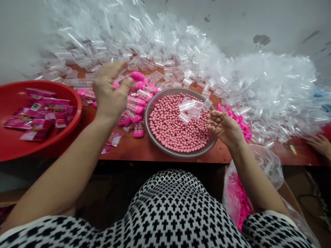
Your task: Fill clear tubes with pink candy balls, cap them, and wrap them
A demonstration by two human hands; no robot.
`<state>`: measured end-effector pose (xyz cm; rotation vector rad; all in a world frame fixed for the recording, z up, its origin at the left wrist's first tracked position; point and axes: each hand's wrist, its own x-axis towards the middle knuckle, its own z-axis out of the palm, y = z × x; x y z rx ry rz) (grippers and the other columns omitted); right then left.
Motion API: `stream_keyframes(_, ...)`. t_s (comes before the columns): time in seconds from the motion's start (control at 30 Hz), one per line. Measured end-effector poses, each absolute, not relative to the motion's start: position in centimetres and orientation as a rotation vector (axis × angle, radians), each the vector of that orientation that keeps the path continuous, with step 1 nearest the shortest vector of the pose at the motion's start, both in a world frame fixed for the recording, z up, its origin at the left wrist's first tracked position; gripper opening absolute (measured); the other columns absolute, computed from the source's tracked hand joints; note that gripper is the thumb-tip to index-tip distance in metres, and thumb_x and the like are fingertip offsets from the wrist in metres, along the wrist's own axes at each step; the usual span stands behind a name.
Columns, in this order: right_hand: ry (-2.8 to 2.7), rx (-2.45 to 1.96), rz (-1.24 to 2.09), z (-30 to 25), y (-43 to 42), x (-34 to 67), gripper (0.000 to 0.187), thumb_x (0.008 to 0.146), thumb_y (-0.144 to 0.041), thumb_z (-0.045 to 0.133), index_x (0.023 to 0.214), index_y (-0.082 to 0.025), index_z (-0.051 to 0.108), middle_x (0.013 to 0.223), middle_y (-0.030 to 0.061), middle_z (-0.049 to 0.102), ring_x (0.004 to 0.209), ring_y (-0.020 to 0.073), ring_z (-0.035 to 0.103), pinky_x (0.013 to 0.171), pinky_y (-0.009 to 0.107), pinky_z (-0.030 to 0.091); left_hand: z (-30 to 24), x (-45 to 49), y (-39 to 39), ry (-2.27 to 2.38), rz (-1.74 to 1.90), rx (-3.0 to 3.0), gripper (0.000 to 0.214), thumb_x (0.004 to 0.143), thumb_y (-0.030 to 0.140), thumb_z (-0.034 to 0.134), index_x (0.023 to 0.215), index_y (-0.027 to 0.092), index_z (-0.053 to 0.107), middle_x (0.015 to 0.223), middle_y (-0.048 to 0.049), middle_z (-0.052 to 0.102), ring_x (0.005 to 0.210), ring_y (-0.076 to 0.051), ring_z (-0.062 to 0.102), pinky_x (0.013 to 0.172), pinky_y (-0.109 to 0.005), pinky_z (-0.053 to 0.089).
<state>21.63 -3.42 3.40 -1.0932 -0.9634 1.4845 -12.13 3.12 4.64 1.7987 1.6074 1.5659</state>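
Reaching over a red surface [134, 151] heaped with clear tubes [176, 38] against a stained wall [240, 20], with left fingers [111, 70] blurred, right fingers [216, 120] half-curled by a bowl [178, 154]; can't tell either grip

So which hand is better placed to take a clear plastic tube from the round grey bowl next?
Right hand, probably: its fingers reach over the round grey bowl, near the clear plastic tubes. The left hand is farther, beside pink-capped plastic tubes.

Room above the bowl [181, 155] — heaped clear tubes [271, 82] block the back.
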Motion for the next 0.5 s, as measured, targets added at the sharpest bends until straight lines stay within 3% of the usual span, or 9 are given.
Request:
stream_keyframes(0.07, -0.976, -1.104, 1.45, 2.8, -3.6, 22.0, 0.041, 0.07, -0.052, 0.08, 0.094, -0.021, 0.07, 0.091, 0.0024, 0.076, 0.078, 0.0119, 0.07, 0.07, 0.022, 0.06, 5.1, -12.1, 3.4, 1.667, 1.55, 2.027, 0.043, 0.082, 0.014, 0.07, 0.124, 0.014, 0.061, 0.133, -0.0042, 0.061, 0.125, -0.016, 0.051, 0.112, -0.034, 0.037)
stream_keyframes(0.17, -0.99, -1.095, 1.42, 2.4, -3.7, 21.6, 0.037, 0.068, -0.047, 0.083, 0.09, -0.02, 0.071, 0.087, 0.0021, 0.075, 0.073, 0.0104, 0.069, 0.068, 0.02, 0.059, 4.8, -8.4, 2.5, 1.463, 0.969, 2.352, 0.023, 0.095, 0.029, 0.054, 0.107, 0.018, 0.069, 0.106, -0.005, 0.071, 0.103, -0.02, 0.064, 0.094, -0.036, 0.048)
stream_keyframes(0.3, -0.97, -1.062, 1.408, 2.5, -3.8, 21.2, 0.033, 0.068, -0.043, 0.084, 0.087, -0.02, 0.072, 0.084, 0.0019, 0.075, 0.07, 0.0101, 0.069, 0.068, 0.021, 0.058, 3.4, -2.2, 2.2, 1.503, 0.164, 2.451, 0.052, 0.097, 0.05, 0.039, 0.097, 0.011, 0.073, 0.089, -0.0169, 0.072, 0.089, -0.034, 0.069, 0.079, -0.042, 0.049)
stream_keyframes(0.4, -0.939, -1.018, 1.393, 2.3, -3.9, 21.2, 0.031, 0.068, -0.043, 0.084, 0.086, -0.02, 0.071, 0.082, 0.0008, 0.075, 0.068, 0.0101, 0.069, 0.067, 0.021, 0.058, 2.6, 0.2, 3.3, 1.545, -0.041, 2.456, 0.058, 0.094, 0.056, 0.04, 0.095, 0.008, 0.073, 0.093, -0.0228, 0.072, 0.094, -0.039, 0.068, 0.077, -0.04, 0.048)
stream_keyframes(0.5, -0.942, -0.981, 1.398, 1.8, -4.0, 21.0, 0.035, 0.067, -0.045, 0.084, 0.087, -0.021, 0.07, 0.079, -0.0005, 0.074, 0.069, 0.011, 0.069, 0.068, 0.023, 0.058, 2.0, 1.5, 4.7, 1.521, -0.009, 2.475, 0.051, 0.09, 0.056, 0.049, 0.096, 0.011, 0.072, 0.093, -0.0196, 0.072, 0.092, -0.034, 0.068, 0.075, -0.033, 0.045)
